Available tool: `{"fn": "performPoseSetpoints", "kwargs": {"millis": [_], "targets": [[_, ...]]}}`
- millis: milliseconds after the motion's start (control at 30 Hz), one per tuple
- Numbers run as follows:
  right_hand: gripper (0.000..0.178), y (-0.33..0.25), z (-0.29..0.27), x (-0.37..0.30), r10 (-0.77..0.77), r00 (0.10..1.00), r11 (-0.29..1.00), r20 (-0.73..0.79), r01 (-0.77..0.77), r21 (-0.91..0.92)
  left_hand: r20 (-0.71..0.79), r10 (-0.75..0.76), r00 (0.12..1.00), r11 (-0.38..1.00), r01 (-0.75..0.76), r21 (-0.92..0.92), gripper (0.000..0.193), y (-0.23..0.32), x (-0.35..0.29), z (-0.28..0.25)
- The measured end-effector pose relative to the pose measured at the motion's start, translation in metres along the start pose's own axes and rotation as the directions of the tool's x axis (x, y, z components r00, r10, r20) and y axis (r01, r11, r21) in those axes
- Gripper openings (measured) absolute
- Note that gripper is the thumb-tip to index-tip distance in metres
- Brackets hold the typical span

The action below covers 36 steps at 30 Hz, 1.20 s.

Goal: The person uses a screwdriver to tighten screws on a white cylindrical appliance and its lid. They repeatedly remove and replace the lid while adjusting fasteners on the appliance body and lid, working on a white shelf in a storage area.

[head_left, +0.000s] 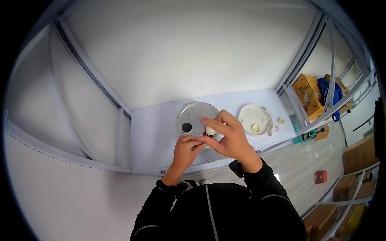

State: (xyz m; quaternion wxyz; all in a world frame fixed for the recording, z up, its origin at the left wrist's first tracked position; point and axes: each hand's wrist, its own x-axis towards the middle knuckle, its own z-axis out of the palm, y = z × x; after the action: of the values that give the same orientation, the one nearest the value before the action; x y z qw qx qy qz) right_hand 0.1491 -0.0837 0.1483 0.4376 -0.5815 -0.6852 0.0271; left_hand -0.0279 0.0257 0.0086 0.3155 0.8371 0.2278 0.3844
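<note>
My right hand [231,138] grips a small white cylinder [210,131] with a dark patterned band, between thumb and fingers. Close by, my left hand [186,152] is closed in a pinch, its fingertips at the right thumb and the cylinder's lower end. Whatever those left fingers pinch is too small to make out. Behind both hands lies a round silver metal disc [197,110] with a pale rim and a dark round spot on its left part. My hands partly cover its near right side.
A round off-white shell [249,114] lies on the white table [150,132] to the right, with small white round parts [281,121] beside it. Metal frame posts [124,116] border the table. Cardboard boxes [309,96], a teal crate [303,136] and a red stool [320,176] stand farther right.
</note>
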Motion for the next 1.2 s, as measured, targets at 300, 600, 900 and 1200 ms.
{"fn": "performPoseSetpoints", "kwargs": {"millis": [300, 600, 900, 1200], "targets": [[0.064, -0.005, 0.023, 0.004, -0.047, 0.977, 0.964, -0.207, 0.098, 0.248, 0.024, -0.049, 0.998, 0.998, 0.051, -0.047, 0.015, 0.002, 0.001, 0.001], [0.063, 0.003, 0.017, 0.000, -0.097, 0.979, 0.990, -0.179, 0.113, 0.085, 0.034, -0.007, 0.999, 1.000, 0.007, -0.005, 0.018, 0.001, 0.003, -0.001], [0.064, 0.002, 0.019, 0.007, -0.101, 0.990, 0.971, -0.096, 0.119, 0.207, 0.032, -0.026, 0.999, 0.999, 0.027, -0.020, 0.017, 0.003, 0.005, -0.002], [0.058, 0.008, 0.028, 0.001, -0.106, 0.966, 0.978, -0.236, 0.144, 0.149, 0.034, -0.048, 0.998, 0.998, 0.049, -0.031, 0.016, 0.007, 0.005, -0.002]]}}
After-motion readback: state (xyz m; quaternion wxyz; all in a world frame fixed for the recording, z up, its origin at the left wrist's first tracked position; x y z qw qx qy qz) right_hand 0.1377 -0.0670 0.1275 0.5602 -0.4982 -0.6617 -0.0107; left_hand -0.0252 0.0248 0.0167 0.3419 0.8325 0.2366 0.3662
